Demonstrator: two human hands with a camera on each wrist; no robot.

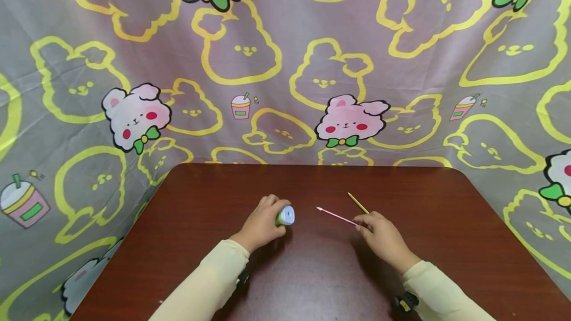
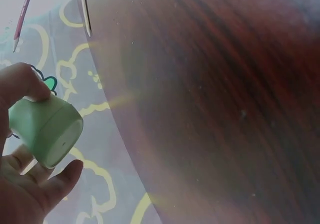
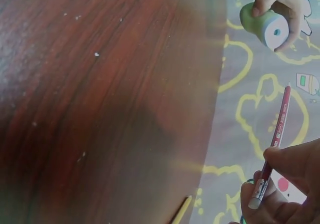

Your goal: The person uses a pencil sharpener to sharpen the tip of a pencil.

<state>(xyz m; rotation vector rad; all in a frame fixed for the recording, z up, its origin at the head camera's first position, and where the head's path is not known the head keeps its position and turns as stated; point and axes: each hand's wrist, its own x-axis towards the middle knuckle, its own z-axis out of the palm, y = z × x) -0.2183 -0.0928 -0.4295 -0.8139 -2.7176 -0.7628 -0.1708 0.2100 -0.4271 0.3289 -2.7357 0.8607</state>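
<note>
Pencil sharpener [image 1: 286,215], light green with a pale bluish-white face and a round hole in its middle, is gripped between the thumb and fingers of the left hand [image 1: 263,224]. It is raised above the brown worktop [image 1: 312,281], a little left of the midline between the left and right edges; its holed face turns toward the right edge, and the left wrist view shows its flat base bare of the fingers.

The right hand [image 1: 381,237] pinches a red pencil [image 1: 336,216] between thumb and fingers near the eraser end, which shows pale in the right wrist view. The shaft slants above the worktop, its sharpened tip aimed toward the left edge and the sharpener, with a gap between the two.

A yellow pencil [image 1: 358,203] lies on the worktop right of the midline, beyond the right hand, its pointed end toward the far edge and its other end hidden by the hand in the head view.

Cream sleeves [image 1: 209,276] cover both forearms, with a black device [image 1: 406,302] at the right wrist. Behind the far edge hangs a greyish cloth [image 1: 276,93] printed with yellow outlined animals, white rabbits with green bows and pink cups.
</note>
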